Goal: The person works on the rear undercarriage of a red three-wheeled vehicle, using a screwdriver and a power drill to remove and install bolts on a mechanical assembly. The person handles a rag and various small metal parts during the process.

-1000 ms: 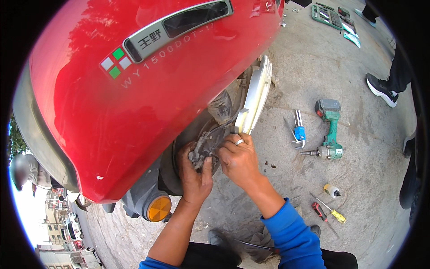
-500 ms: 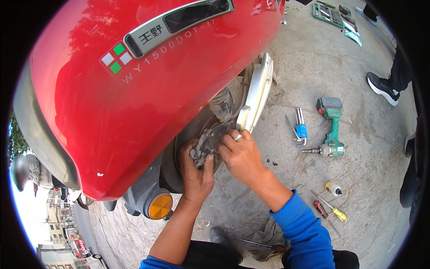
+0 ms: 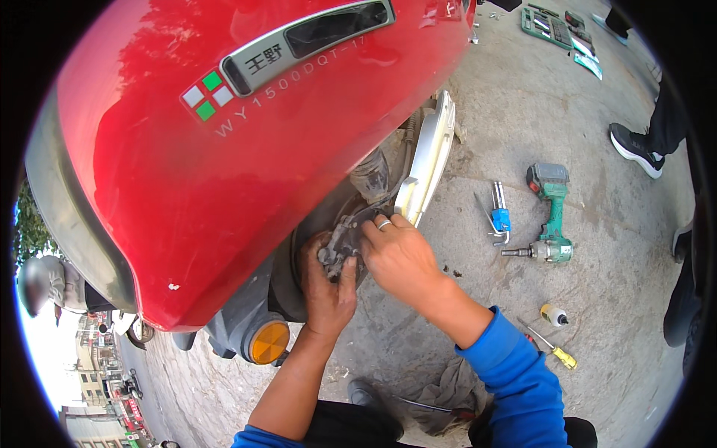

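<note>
A grimy grey metal part that looks like a brake caliper point(image 3: 345, 233) sits beside the wheel, under the red body panel point(image 3: 261, 179) of a scooter. My left hand point(image 3: 327, 295) is wrapped round its near side, thumb raised along it. My right hand point(image 3: 403, 257), with a ring on one finger, is bent in against the caliper's right side. Its fingertips are pressed together there, and whatever they pinch is hidden behind them. A silver cover point(image 3: 427, 168) rises just beyond the right hand. An orange round reflector point(image 3: 269, 342) is left of my left forearm.
On the concrete to the right lie a green impact wrench point(image 3: 553, 209), a blue-held hex key set point(image 3: 500, 217), a small bottle point(image 3: 553, 313) and a yellow-handled screwdriver point(image 3: 565, 358). A grey cloth point(image 3: 448, 392) lies near my feet. People stand at the right edge; an open toolbox point(image 3: 545, 28) lies far off.
My right hand has shifted slightly left and its wrist has turned a little against the caliper. My left hand keeps its hold. The right sleeve now covers most of the red screwdriver.
</note>
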### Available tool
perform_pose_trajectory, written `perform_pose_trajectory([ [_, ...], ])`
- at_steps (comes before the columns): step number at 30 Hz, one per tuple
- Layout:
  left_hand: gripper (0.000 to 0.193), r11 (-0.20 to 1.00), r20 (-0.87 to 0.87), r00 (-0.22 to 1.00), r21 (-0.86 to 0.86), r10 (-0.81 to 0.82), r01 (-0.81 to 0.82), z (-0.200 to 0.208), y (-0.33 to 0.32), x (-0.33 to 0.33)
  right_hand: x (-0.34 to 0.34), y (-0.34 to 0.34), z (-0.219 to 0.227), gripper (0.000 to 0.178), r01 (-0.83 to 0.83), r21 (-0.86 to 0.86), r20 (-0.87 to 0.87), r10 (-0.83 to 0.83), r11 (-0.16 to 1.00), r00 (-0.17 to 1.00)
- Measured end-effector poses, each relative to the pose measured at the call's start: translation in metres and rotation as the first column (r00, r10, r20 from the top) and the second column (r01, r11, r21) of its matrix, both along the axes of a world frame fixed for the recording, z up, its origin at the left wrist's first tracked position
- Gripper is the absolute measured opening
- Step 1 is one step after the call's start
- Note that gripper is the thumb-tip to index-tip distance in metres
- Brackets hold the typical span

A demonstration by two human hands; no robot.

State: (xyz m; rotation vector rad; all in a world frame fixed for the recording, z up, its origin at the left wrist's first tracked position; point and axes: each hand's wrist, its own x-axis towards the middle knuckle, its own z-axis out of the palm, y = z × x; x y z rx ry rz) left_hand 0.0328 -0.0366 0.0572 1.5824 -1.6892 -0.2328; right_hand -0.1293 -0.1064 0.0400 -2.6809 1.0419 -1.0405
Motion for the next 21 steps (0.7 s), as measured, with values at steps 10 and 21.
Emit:
perform_pose_trajectory([
  [10, 0.046, 0.999, -0.037, 0.998, 0.032, -0.041, 0.042, 0.006, 0.000, 0.002, 0.000, -0.011, 0.000, 0.008, -0.074, -0.002, 0.067, 0.074, 0.997, 0.995],
  [21, 0.044, 1.000, -0.095, 0.995, 0.001, -0.029, 0.029, 0.006, -0.001, -0.001, -0.004, -0.008, -0.006, 0.010, -0.084, -0.059, 0.076, 0.089, 0.995, 0.993],
])
